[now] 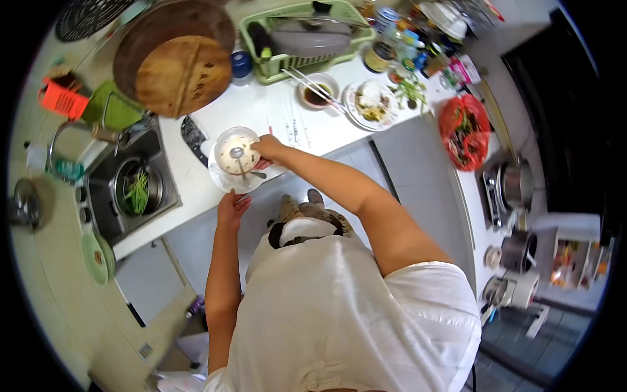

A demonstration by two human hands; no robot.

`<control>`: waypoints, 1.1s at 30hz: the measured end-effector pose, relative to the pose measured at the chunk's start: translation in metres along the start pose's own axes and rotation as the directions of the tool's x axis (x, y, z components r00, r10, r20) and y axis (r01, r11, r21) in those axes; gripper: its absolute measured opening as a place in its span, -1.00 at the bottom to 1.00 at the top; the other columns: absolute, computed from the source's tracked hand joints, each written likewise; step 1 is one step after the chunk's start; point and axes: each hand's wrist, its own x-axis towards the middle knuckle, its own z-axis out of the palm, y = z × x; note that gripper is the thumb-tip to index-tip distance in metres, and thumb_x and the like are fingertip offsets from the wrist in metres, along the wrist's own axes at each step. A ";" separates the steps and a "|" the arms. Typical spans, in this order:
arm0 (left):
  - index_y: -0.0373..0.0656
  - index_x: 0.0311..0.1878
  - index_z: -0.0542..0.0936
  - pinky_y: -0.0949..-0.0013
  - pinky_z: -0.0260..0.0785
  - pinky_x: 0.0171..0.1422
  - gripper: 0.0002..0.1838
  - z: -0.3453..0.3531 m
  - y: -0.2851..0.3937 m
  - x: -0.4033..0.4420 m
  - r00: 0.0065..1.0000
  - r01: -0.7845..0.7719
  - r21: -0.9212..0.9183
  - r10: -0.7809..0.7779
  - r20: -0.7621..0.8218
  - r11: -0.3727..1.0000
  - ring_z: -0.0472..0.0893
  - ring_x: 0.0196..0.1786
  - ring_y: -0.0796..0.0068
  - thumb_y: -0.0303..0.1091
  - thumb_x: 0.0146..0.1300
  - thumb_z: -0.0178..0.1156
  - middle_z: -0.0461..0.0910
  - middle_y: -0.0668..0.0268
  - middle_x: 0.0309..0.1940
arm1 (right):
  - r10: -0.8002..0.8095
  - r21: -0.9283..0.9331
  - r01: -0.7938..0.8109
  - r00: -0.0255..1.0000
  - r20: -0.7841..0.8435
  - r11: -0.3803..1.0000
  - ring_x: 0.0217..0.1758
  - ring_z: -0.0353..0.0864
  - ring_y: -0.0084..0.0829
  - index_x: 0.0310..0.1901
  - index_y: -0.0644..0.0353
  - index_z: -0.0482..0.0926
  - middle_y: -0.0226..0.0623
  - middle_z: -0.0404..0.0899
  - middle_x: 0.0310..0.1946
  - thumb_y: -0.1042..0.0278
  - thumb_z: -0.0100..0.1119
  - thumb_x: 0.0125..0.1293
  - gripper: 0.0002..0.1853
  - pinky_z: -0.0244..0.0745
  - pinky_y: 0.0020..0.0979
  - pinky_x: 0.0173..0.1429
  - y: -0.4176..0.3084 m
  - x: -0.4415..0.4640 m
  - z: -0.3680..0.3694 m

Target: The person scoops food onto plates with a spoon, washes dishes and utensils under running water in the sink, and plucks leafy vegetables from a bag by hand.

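I log the bowl (224, 157) over a plate (223, 181) at the table's (187, 179) edge, its spoon (239, 163) pointing bodyward. Right hand (270, 151) nearer, gripping the right rim; left hand (233, 210) at the plate's near edge, grip unclear.

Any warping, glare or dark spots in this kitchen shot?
Head view: strong wide-angle warping, with blackened corners; head view: the white countertop looks bright and washed out; head view: the black panel at right shows little detail.
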 end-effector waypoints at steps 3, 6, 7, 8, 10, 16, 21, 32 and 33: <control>-0.28 -0.06 0.44 0.26 0.52 -0.07 -0.64 -0.005 0.004 0.006 0.999 0.034 0.014 -0.035 0.032 0.999 0.61 -0.07 0.14 -0.14 0.33 0.12 0.53 0.10 -0.16 | -0.022 0.035 0.024 0.998 -0.060 0.999 -0.56 0.64 -0.27 -0.13 0.41 0.51 -0.05 0.58 -0.41 0.13 0.09 0.25 -0.59 0.62 -0.32 -0.49 -0.003 -0.026 0.003; -0.23 -0.01 0.44 0.31 0.51 -0.10 -0.66 -0.010 0.004 0.015 0.996 0.073 0.026 -0.074 0.040 0.997 0.62 -0.10 0.20 -0.15 0.36 0.07 0.56 0.15 -0.16 | -0.138 0.112 0.152 0.982 -0.126 0.982 -0.57 0.60 -0.42 -0.08 0.28 0.53 -0.20 0.57 -0.37 0.08 0.13 0.27 -0.60 0.55 -0.45 -0.52 0.004 -0.049 -0.005; -0.20 0.01 0.44 0.34 0.50 -0.12 -0.67 -0.009 0.004 0.017 0.996 0.085 0.026 -0.086 0.039 0.996 0.63 -0.12 0.22 -0.15 0.37 0.04 0.57 0.18 -0.17 | -0.177 0.142 0.204 0.967 -0.180 0.969 -0.56 0.59 -0.46 -0.07 0.26 0.53 -0.23 0.57 -0.36 0.08 0.13 0.27 -0.61 0.52 -0.47 -0.52 0.008 -0.053 -0.011; -0.20 0.01 0.44 0.34 0.50 -0.13 -0.68 -0.008 0.003 0.019 0.995 0.088 0.025 -0.089 0.044 0.996 0.63 -0.12 0.23 -0.15 0.38 0.03 0.57 0.18 -0.17 | -0.212 0.169 0.254 0.949 -0.233 0.952 -0.56 0.58 -0.49 -0.05 0.24 0.54 -0.27 0.57 -0.34 0.09 0.14 0.28 -0.62 0.50 -0.50 -0.52 0.013 -0.058 -0.017; -0.18 0.00 0.45 0.34 0.50 -0.13 -0.70 -0.009 0.001 0.020 0.994 0.093 0.015 -0.094 0.048 0.996 0.63 -0.12 0.24 -0.16 0.38 0.03 0.58 0.20 -0.18 | -0.183 0.098 0.218 0.942 -0.282 0.971 -0.45 0.62 -0.52 0.02 0.13 0.53 -0.32 0.57 -0.29 0.13 0.09 0.36 -0.68 0.52 -0.52 -0.42 0.028 -0.056 -0.045; -0.20 -0.04 0.45 0.31 0.49 -0.10 -0.70 -0.007 0.000 0.014 0.997 0.065 -0.015 -0.065 0.050 0.998 0.63 -0.11 0.23 -0.16 0.38 0.02 0.57 0.17 -0.17 | -0.480 -0.581 0.084 0.665 -0.572 0.809 -0.30 0.65 -0.16 -0.07 0.20 0.59 -0.19 0.63 -0.39 0.14 0.18 0.21 -0.65 0.55 -0.26 -0.15 0.062 -0.046 -0.115; -0.22 0.00 0.44 0.28 0.48 -0.04 -0.68 -0.007 0.001 0.007 0.998 0.058 -0.058 -0.060 -0.024 0.997 0.60 -0.06 0.19 -0.16 0.39 0.02 0.56 0.14 -0.12 | -0.459 -0.683 -0.107 0.666 -0.589 0.722 0.20 0.37 -0.04 0.23 0.19 0.34 -0.02 0.41 0.05 -0.10 0.28 0.09 -0.25 0.39 -0.13 0.16 0.035 -0.039 -0.110; -0.20 0.14 0.41 0.21 0.46 0.06 -0.62 0.000 -0.004 -0.001 0.993 0.017 -0.118 -0.030 -0.113 0.993 0.58 0.00 0.12 -0.15 0.40 -0.01 0.55 0.09 0.01 | -0.709 -0.896 -0.189 0.555 -0.435 0.402 0.17 0.28 -0.18 0.35 0.21 0.16 -0.09 0.30 0.08 0.03 0.27 0.07 -0.15 0.25 -0.11 0.15 0.015 0.035 -0.062; -0.20 0.15 0.40 0.21 0.46 0.06 -0.61 0.001 -0.005 -0.004 0.994 0.014 -0.123 -0.027 -0.105 0.992 0.58 0.00 0.12 -0.15 0.40 0.00 0.55 0.08 0.02 | -0.691 -0.903 -0.195 0.589 -0.419 0.382 0.16 0.29 -0.19 0.35 0.21 0.18 -0.10 0.32 0.05 0.07 0.23 0.10 -0.19 0.25 -0.13 0.13 0.018 0.042 -0.067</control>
